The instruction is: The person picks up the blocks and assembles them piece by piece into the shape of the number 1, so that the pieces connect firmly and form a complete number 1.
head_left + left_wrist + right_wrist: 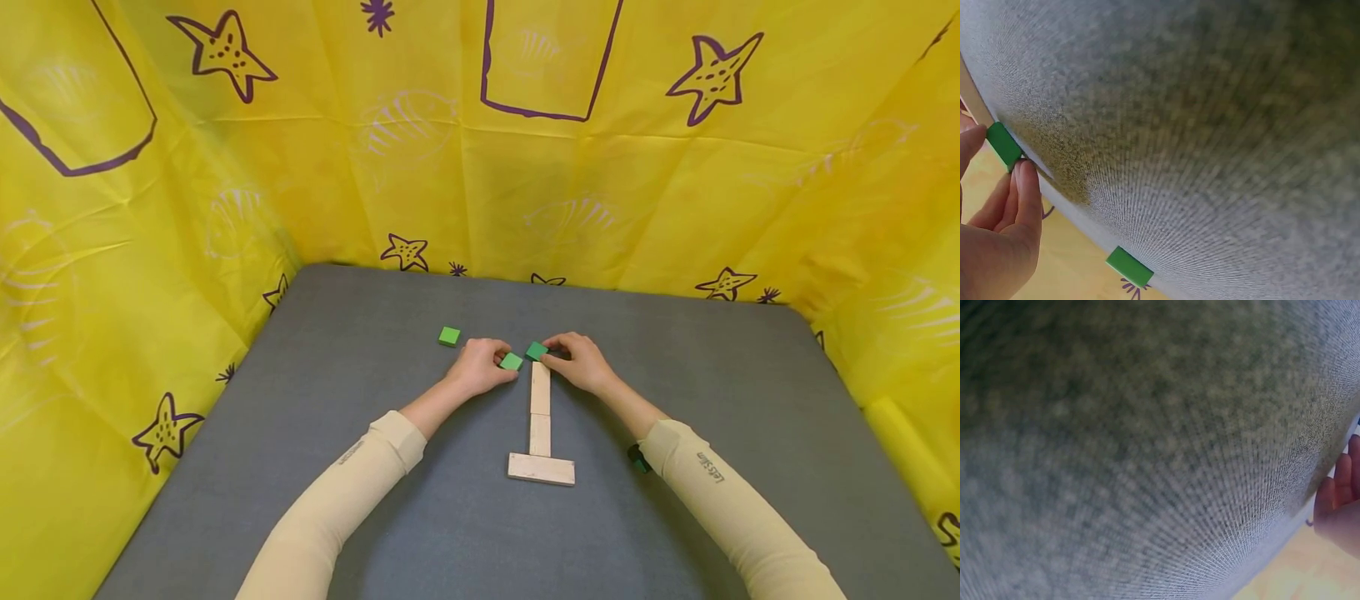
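My left hand (482,367) pinches a light green square block (511,362) between thumb and fingers, just left of the top of a column of wooden blocks. The left wrist view shows the same green block (1004,145) between the thumb and fingertips. My right hand (581,362) pinches a darker green block (536,351) at the far end of the upper wooden plank (540,387). Below that plank a second plank (540,435) continues the line, meeting a crosswise plank (542,469) at the near end. In the right wrist view only some fingers (1342,481) show; the block is hidden.
Another light green block (449,336) lies on the grey table (337,350) to the left, beyond my left hand. A yellow cloth (420,192) with starfish drawings hangs behind the table and along both sides. A dark band (639,458) is on my right forearm.
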A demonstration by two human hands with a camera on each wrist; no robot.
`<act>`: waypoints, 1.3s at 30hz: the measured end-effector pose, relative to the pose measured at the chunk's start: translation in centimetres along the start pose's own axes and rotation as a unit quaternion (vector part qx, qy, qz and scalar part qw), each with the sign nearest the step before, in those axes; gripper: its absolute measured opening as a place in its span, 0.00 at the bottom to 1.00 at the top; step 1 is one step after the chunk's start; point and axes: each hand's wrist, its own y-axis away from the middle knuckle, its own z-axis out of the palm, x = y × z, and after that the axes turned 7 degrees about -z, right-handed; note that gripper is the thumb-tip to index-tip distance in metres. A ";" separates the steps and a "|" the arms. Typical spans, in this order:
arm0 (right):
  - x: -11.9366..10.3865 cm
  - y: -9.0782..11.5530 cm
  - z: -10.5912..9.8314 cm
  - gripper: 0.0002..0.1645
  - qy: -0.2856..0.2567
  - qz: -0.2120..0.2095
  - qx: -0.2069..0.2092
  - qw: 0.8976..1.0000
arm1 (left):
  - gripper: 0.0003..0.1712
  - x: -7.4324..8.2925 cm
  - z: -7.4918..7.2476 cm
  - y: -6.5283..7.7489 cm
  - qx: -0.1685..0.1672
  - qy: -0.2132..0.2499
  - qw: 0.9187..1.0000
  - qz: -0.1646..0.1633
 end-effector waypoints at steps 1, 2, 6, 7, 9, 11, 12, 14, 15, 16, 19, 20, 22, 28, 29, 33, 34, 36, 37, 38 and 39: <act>0.0 0.0 0.0 0.19 0.000 -0.001 0.001 1.000 | 0.24 0.0 0.0 -0.1 0.000 -0.002 1.000 0.001; 0.0 0.0 0.0 0.19 0.001 0.000 0.001 1.000 | 0.24 0.0 0.0 -0.1 0.000 -0.003 1.000 0.003; 0.0 0.0 0.0 0.19 -0.002 0.001 0.003 1.000 | 0.24 0.1 0.0 -0.3 0.003 -0.009 1.000 0.011; 0.1 0.0 0.1 0.19 -0.002 0.002 0.002 1.000 | 0.24 0.2 0.0 -0.3 0.003 -0.011 1.000 0.012; 0.1 0.0 0.1 0.19 -0.002 0.005 0.002 1.000 | 0.23 0.2 0.0 -0.4 0.001 -0.013 1.000 0.012; 0.1 0.0 0.1 0.19 -0.002 0.007 0.002 1.000 | 0.23 0.3 0.1 -0.5 -0.003 -0.014 1.000 0.012; 0.2 0.0 0.1 0.19 0.000 0.007 0.001 1.000 | 0.23 0.3 0.1 -0.5 -0.004 -0.014 1.000 0.013; 0.1 0.0 0.1 0.19 -0.001 0.007 0.002 1.000 | 0.23 0.3 0.2 -0.6 -0.007 -0.013 1.000 0.013; 0.1 0.0 0.1 0.19 -0.002 0.006 0.002 1.000 | 0.23 0.4 0.2 -0.6 -0.007 -0.013 1.000 0.014; 0.1 0.0 0.1 0.18 -0.002 0.005 0.003 1.000 | 0.24 0.4 0.3 -0.6 -0.008 -0.014 1.000 0.015; 0.0 0.0 0.1 0.18 -0.004 0.003 0.004 1.000 | 0.24 0.5 0.4 -0.7 -0.007 -0.015 1.000 0.016; 0.0 0.0 0.1 0.18 -0.005 0.003 0.004 1.000 | 0.24 0.5 0.4 -0.7 -0.007 -0.015 1.000 0.017; 0.0 0.1 0.1 0.18 -0.005 0.003 0.005 1.000 | 0.24 0.6 0.4 -0.6 -0.009 -0.014 1.000 0.016; 0.1 0.1 0.1 0.18 -0.005 0.000 0.006 1.000 | 0.24 0.7 0.6 -0.6 -0.006 -0.018 1.000 0.013; 0.1 0.1 0.1 0.18 -0.004 -0.001 0.006 1.000 | 0.24 0.7 0.6 -0.6 -0.005 -0.020 1.000 0.013; 0.2 0.0 0.2 0.18 -0.003 -0.001 0.005 1.000 | 0.24 0.7 0.7 -0.6 -0.001 -0.020 1.000 0.014; 0.2 0.0 0.2 0.18 -0.003 0.000 0.005 1.000 | 0.24 0.7 0.7 -0.5 -0.001 -0.020 1.000 0.014; 0.2 0.1 0.2 0.18 -0.003 0.000 0.003 1.000 | 0.24 0.7 0.7 -0.5 -0.001 -0.020 1.000 0.014; 0.2 0.0 0.2 0.18 -0.003 0.000 0.003 1.000 | 0.24 0.7 0.7 -0.5 -0.001 -0.020 1.000 0.014; 0.2 0.1 0.2 0.18 -0.003 0.000 0.003 1.000 | 0.24 0.7 0.7 -0.5 -0.001 -0.021 1.000 0.014; 0.1 0.1 0.2 0.18 -0.003 0.000 0.003 1.000 | 0.24 0.7 0.7 -0.5 -0.002 -0.021 1.000 0.014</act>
